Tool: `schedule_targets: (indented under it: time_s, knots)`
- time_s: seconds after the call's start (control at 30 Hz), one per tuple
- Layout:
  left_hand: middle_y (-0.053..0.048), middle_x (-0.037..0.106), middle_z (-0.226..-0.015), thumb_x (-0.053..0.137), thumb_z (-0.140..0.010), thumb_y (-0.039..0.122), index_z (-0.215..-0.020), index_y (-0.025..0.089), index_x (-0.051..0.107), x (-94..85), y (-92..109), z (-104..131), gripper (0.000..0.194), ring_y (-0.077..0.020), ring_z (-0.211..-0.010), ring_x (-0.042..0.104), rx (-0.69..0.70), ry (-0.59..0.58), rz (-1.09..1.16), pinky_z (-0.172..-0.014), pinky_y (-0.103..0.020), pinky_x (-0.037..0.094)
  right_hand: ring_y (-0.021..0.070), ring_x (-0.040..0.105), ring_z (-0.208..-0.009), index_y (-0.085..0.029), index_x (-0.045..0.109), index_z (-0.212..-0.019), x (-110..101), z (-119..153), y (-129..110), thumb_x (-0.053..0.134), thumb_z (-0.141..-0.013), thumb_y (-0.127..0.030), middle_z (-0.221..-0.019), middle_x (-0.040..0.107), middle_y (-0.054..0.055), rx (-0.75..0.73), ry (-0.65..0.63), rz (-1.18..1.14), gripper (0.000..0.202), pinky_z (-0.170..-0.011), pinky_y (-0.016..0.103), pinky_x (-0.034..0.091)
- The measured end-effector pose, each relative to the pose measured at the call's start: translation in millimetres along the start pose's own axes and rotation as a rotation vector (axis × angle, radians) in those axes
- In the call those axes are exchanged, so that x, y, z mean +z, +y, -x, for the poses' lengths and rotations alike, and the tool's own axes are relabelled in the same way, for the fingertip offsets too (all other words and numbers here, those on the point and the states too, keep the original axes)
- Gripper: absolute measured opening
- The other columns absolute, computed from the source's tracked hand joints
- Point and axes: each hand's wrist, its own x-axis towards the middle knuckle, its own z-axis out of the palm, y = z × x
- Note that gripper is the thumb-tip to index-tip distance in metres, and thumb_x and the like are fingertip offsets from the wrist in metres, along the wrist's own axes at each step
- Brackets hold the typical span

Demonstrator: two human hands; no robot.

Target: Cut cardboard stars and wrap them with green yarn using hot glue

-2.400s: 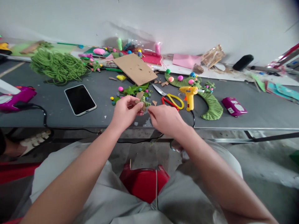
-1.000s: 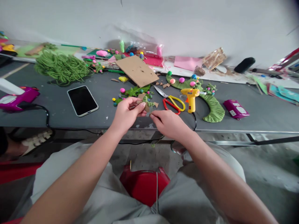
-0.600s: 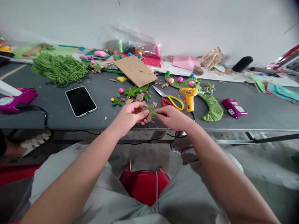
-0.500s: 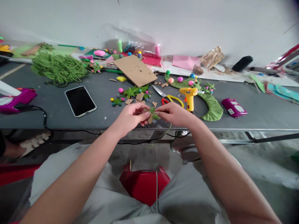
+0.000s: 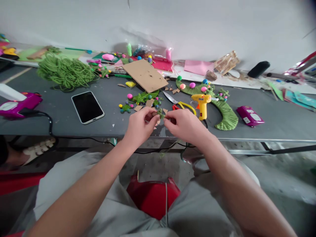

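Note:
Near the table's front edge, my left hand [image 5: 143, 124] pinches a small cardboard piece partly wrapped in green yarn [image 5: 161, 113]. My right hand [image 5: 181, 122] is closed at the right side of that piece, thumb and fingertips together; what lies between them is too small to make out. Just beyond my hands are cardboard scraps [image 5: 149, 103], scissors with red and yellow handles [image 5: 182, 105] and a yellow glue gun [image 5: 202, 107]. A crescent wrapped in green yarn [image 5: 225, 115] curves behind the glue gun, with coloured balls on its far part.
A phone [image 5: 87, 107] and a green yarn pile [image 5: 65, 70] are on the left. A cardboard sheet [image 5: 145, 75] lies at the back centre. A purple packet [image 5: 250, 116] sits on the right. A black cable [image 5: 50, 123] hangs over the table's front edge.
The wrapped piece has turned between my fingers and less of it shows. My right hand has curled more. The whole view has shifted slightly.

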Motion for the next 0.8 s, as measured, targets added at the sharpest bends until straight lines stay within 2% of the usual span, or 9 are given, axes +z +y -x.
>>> schedule_targets:
  time_s: [0.13, 0.27, 0.47, 0.63, 0.73, 0.8]
  knots:
    - [-0.005, 0.072, -0.085, 0.074, -0.085, 0.036, -0.096, 0.016, 0.067, -2.1, 5.2, -3.1, 0.024, -0.0175, -0.071, 0.070, -0.113, 0.049, 0.229, -0.068, -0.031, 0.061, 0.0129, 0.042, -0.061, -0.019, 0.063, -0.076, 11.0, 7.4, -5.8, 0.045, -0.095, -0.028, -0.070, 0.059, 0.003, 0.000, -0.027, -0.013, 0.029, -0.059, 0.029, 0.023]
    - [-0.004, 0.072, -0.084, 0.079, -0.081, 0.032, -0.093, 0.016, 0.067, -3.4, 6.6, -6.5, 0.024, -0.0155, -0.070, 0.070, -0.241, 0.062, 0.468, -0.072, -0.032, 0.062, 0.0125, 0.043, -0.063, -0.019, 0.063, -0.078, 21.9, 9.3, -0.3, 0.043, -0.100, -0.030, -0.070, 0.058, 0.002, -0.020, -0.017, -0.077, 0.031, -0.060, 0.028, 0.025]
    - [-0.003, 0.069, -0.078, 0.081, -0.076, 0.021, -0.094, 0.013, 0.070, -5.5, 6.2, -9.9, 0.023, -0.0106, -0.061, 0.064, -0.366, 0.042, 0.683, -0.058, -0.022, 0.054, 0.0121, 0.046, -0.067, -0.016, 0.068, -0.082, 29.9, 0.3, 20.0, 0.045, -0.100, -0.030, -0.074, 0.062, 0.002, -0.077, -0.007, -0.290, 0.031, -0.063, 0.027, 0.031]
    - [-0.001, 0.065, -0.070, 0.081, -0.073, 0.019, -0.094, 0.013, 0.069, -8.5, 7.6, -9.5, 0.025, -0.0113, -0.055, 0.061, -0.382, -0.077, 0.618, -0.050, -0.022, 0.046, 0.0107, 0.046, -0.062, -0.014, 0.076, -0.089, 19.2, -14.3, 40.5, 0.051, -0.097, -0.030, -0.068, 0.062, 0.001, -0.163, -0.120, -0.368, 0.030, -0.062, 0.026, 0.034]
    - [-0.002, 0.065, -0.067, 0.079, -0.077, 0.023, -0.095, 0.014, 0.069, -9.9, 6.5, -8.3, 0.022, -0.0128, -0.054, 0.061, -0.345, -0.190, 0.441, -0.050, -0.024, 0.047, 0.0114, 0.051, -0.061, -0.015, 0.080, -0.102, 4.6, -22.4, 47.4, 0.055, -0.094, -0.030, -0.067, 0.066, 0.000, -0.174, -0.195, -0.338, 0.030, -0.062, 0.026, 0.036]
    - [-0.002, 0.067, -0.067, 0.076, -0.080, 0.026, -0.095, 0.015, 0.068, -10.1, 6.3, -6.5, 0.019, -0.0142, -0.055, 0.062, -0.293, -0.239, 0.294, -0.052, -0.026, 0.049, 0.0120, 0.051, -0.061, -0.017, 0.081, -0.100, -4.2, -25.9, 47.3, 0.056, -0.094, -0.032, -0.068, 0.067, 0.001, -0.201, -0.199, -0.253, 0.029, -0.062, 0.027, 0.035]
